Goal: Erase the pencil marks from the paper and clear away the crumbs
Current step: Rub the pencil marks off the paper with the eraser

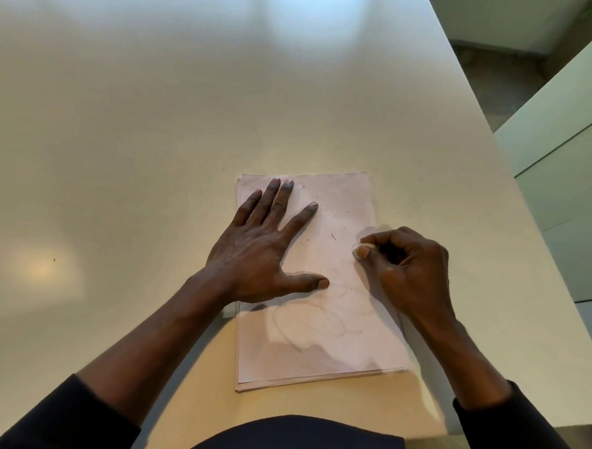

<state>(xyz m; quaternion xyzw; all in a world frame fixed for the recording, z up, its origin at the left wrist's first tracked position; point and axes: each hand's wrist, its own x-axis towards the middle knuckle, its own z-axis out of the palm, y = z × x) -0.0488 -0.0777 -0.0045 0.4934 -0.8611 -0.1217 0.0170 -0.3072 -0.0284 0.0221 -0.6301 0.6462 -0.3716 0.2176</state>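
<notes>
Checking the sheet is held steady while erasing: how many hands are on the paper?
2. The left hand lies flat, fingers spread, on the paper's left half. The right hand pinches an eraser at its right edge.

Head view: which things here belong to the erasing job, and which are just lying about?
Job: paper, pencil marks, crumbs, eraser pinched in right hand, left hand flat on paper.
Lying about: table, dark speck on it, pale cabinet at right.
</notes>
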